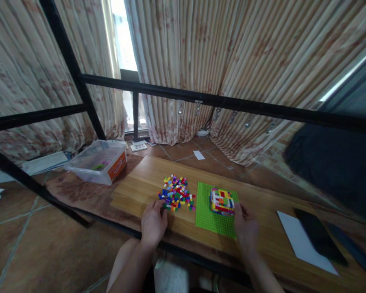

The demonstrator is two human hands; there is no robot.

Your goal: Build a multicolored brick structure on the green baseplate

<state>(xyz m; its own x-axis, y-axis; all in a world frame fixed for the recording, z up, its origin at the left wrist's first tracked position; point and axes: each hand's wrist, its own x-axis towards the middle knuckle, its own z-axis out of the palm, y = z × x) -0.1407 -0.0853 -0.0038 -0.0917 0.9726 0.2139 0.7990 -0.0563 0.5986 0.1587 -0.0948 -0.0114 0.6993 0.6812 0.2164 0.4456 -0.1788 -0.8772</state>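
Note:
A loose heap of small colourful toy bricks (177, 193) lies on the wooden table. My left hand (154, 221) rests at the heap's near left edge, fingers curled and their tips by a blue brick (167, 201). To the right of the heap is a bright green baseplate (204, 219). On it stands a low, blocky build of multicoloured bricks (221, 201). My right hand (245, 228) is at the right side of this build, its fingers drawn together and slightly blurred. Whatever either hand pinches is too small or hidden to make out.
A clear plastic box (91, 173) with an orange label stands beyond the table's left end. A white sheet (305, 240) and a dark flat object (320, 236) lie at the table's right. A black metal rail (171, 91) crosses in front of the curtains (195, 49).

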